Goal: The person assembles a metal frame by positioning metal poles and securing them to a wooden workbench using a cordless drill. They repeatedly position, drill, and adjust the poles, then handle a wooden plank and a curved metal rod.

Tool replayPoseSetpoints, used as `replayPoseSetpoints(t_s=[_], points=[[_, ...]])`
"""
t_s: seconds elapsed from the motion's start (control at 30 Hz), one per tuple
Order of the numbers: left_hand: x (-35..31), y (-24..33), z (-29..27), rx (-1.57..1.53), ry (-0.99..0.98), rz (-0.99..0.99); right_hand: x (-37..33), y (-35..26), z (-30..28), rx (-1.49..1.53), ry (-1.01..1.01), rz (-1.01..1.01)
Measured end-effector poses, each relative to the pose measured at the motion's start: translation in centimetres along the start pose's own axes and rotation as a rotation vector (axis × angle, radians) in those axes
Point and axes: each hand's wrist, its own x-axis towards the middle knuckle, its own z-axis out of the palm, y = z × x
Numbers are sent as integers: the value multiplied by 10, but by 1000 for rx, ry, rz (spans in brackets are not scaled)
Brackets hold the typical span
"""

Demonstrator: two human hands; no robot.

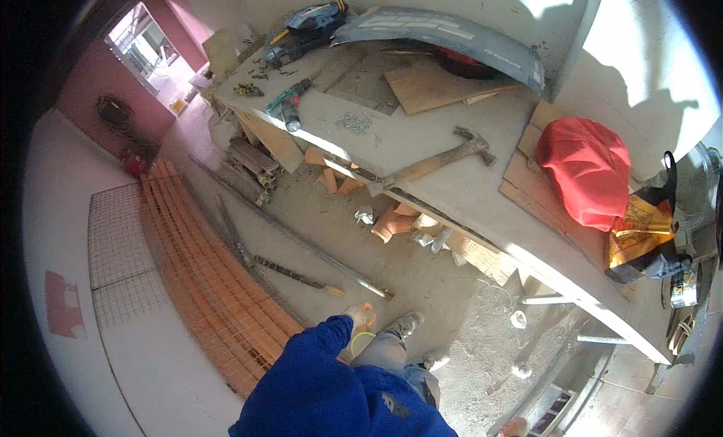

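My left hand [360, 316], at the end of a blue sleeve, is in front of my legs at the lower middle. Its fingers look curled, with some orange showing at them; what they hold is too small to make out. Just below it, a thin yellow-green loop [362, 339] shows beside my knee. At the bottom edge on the right, a skin-coloured shape that looks like my right hand [516, 428] is mostly cut off, beside a pale frame [553, 411]. Its fingers cannot be read. A claw hammer [437, 158] with a wooden handle lies across the workbench [452, 185].
On the bench are a green drill [288, 106], scattered screws [354, 123], a wooden board [444, 87], a curved grey panel [444, 34] and a red cloth [584, 170]. Orange corrugated pipes [203, 271] and wire mesh [117, 249] line the left. A metal pipe [301, 241] crosses the floor.
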Motion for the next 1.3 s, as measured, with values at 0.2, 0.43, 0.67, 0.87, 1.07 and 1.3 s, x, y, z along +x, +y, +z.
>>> replayPoseSetpoints(t_s=[0.2,0.43,0.67,0.87,1.07,1.3], points=[[-51,26,4,-255,90,195,-60,-132,76,530,-418,-148],[-32,108,-192,-1083,435,624,-37,-122,-26,1041,-129,-11],[-26,273,-436,-129,1345,695,-52,-93,-72,1521,285,441],[48,309,-534,-10,889,263,-157,-189,-29,905,-89,245],[85,273,-573,-165,425,628,-191,-193,22,-128,-208,-182],[21,348,-579,914,970,1832,-190,-205,-40,709,87,289]])
